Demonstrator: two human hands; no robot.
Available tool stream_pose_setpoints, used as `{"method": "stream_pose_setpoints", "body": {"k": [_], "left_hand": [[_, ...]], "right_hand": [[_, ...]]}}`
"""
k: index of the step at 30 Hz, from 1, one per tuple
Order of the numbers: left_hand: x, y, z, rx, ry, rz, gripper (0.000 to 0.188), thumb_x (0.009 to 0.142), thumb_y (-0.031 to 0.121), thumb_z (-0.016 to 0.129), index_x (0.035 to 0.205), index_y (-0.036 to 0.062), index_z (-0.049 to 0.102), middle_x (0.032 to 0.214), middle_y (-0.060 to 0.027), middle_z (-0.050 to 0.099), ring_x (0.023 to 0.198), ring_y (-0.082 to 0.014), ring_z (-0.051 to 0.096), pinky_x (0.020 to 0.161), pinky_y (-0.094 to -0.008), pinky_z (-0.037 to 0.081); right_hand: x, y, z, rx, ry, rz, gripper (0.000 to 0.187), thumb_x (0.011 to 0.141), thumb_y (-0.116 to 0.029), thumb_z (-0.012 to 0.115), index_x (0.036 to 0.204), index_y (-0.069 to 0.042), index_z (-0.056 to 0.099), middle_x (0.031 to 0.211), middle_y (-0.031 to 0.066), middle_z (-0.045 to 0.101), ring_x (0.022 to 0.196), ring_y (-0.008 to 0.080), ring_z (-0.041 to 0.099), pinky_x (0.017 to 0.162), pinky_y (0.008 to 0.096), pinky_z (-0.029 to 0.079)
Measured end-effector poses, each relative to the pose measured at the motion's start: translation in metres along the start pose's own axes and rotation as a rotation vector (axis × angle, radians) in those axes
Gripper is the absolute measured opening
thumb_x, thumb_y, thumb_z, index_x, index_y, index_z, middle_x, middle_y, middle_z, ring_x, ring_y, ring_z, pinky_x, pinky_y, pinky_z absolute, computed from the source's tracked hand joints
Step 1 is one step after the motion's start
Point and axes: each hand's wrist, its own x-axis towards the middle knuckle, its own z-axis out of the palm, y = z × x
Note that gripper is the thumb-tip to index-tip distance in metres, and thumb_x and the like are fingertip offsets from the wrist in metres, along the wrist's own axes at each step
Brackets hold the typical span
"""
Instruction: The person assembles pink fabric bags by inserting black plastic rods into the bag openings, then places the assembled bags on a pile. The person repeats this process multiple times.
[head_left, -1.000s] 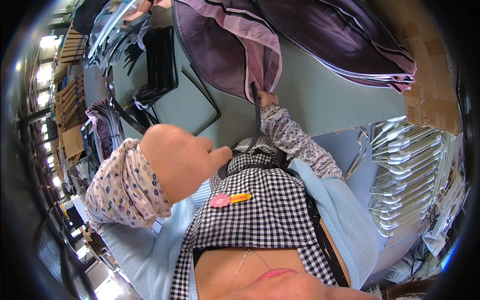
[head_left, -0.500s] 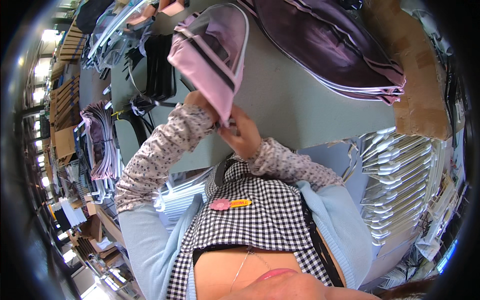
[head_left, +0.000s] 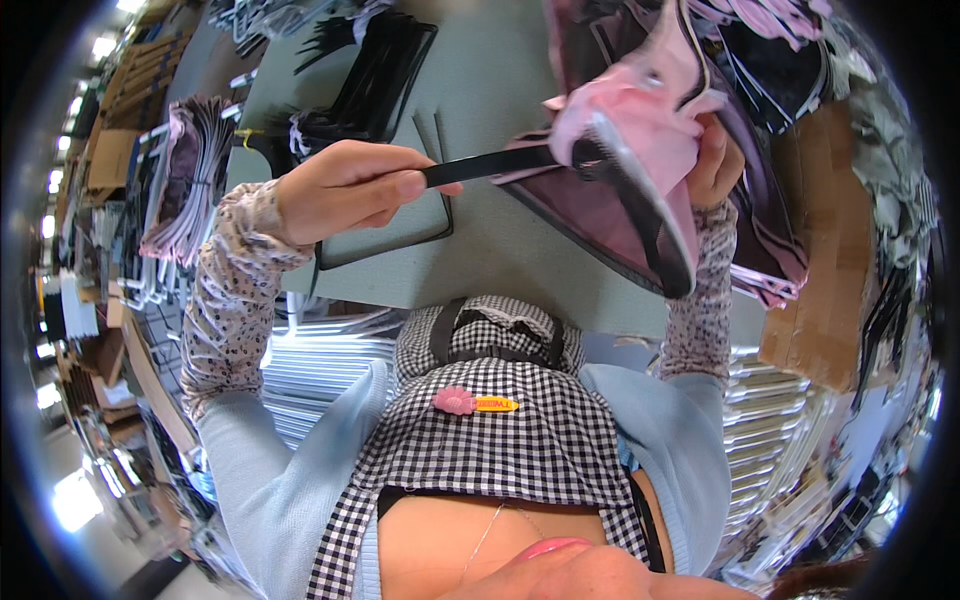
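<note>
My left hand (head_left: 350,190) is closed around one end of a flat black strip (head_left: 490,166). The strip's other end reaches into a crumpled pink fabric piece (head_left: 640,120) with dark trim and a pale edge. My right hand (head_left: 718,165) grips that fabric from its right side, and the folds hide some of its fingers. Both hands are raised above the grey-green table (head_left: 490,260). Under the left hand a thin black frame (head_left: 400,258) lies on the tabletop.
A bundle of black frames (head_left: 385,75) lies at the far left of the table. Dark and pink fabric pieces (head_left: 770,240) are stacked at the right, beside a brown cardboard sheet (head_left: 815,290). Folded pink-edged pieces (head_left: 185,180) hang off to the left. White rods (head_left: 760,440) fill the lower right.
My hands were together at the tip of the pink piece; now they are wide apart. The fabric has moved right with my right hand, and the black strip stretches out to my left hand.
</note>
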Motion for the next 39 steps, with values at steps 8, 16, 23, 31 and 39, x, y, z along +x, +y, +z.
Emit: {"method": "stream_pose_setpoints", "body": {"k": [8, 16, 23, 31, 39], "left_hand": [[0.041, 0.017, 0.009, 0.295, 0.177, 0.534, 0.035, 0.099, 0.026, 0.051, 0.121, -0.0009, 0.057, 0.066, -0.0007, 0.055, 0.058, -0.0093, 0.054, 0.054, -0.0254, 0.045], [0.057, 0.069, 0.008, 0.280, 0.272, 0.206, 0.033, 0.097, 0.027, 0.051, 0.115, 0.0004, 0.058, 0.072, -0.0073, 0.060, 0.059, -0.0159, 0.056, 0.052, -0.0263, 0.045], [0.103, 0.077, 0.013, 0.257, 0.338, 0.490, 0.020, 0.088, 0.019, 0.057, 0.098, 0.0019, 0.064, 0.076, -0.0148, 0.063, 0.070, -0.0256, 0.062, 0.063, -0.0336, 0.049], [0.049, 0.049, 0.020, 0.474, 0.390, 0.748, 0.014, 0.084, 0.014, 0.062, 0.095, 0.0070, 0.065, 0.076, -0.0152, 0.065, 0.071, -0.0338, 0.063, 0.060, -0.0410, 0.051], [0.041, -0.202, 0.066, -0.288, 0.784, -0.083, 0.028, 0.098, 0.024, 0.053, 0.114, 0.0034, 0.063, 0.089, -0.0081, 0.066, 0.079, -0.0151, 0.063, 0.072, -0.0276, 0.051]], "right_hand": [[0.012, -0.006, 0.015, -0.225, -0.073, -0.347, 0.028, 0.093, -0.022, 0.055, 0.078, 0.001, 0.062, 0.069, 0.0159, 0.065, 0.053, 0.0264, 0.060, 0.049, 0.0340, 0.046], [0.036, -0.038, 0.010, -0.444, -0.043, -0.467, 0.032, 0.095, -0.020, 0.051, 0.074, 0.002, 0.060, 0.068, 0.0157, 0.063, 0.056, 0.0297, 0.060, 0.053, 0.0351, 0.049], [0.023, -0.044, 0.004, -0.448, 0.068, -0.344, 0.033, 0.092, -0.030, 0.055, 0.080, 0.000, 0.061, 0.073, 0.0143, 0.064, 0.061, 0.0298, 0.062, 0.056, 0.0374, 0.051], [0.015, -0.049, 0.014, -1.022, 0.319, 0.160, 0.041, 0.089, -0.043, 0.062, 0.091, -0.002, 0.065, 0.080, 0.0126, 0.066, 0.071, 0.0294, 0.066, 0.063, 0.0399, 0.054], [-0.212, -0.007, 0.035, -0.742, -0.576, 0.129, 0.038, 0.077, -0.038, 0.077, 0.107, -0.016, 0.072, 0.088, 0.0107, 0.068, 0.080, 0.0338, 0.065, 0.073, 0.0462, 0.050]]}}
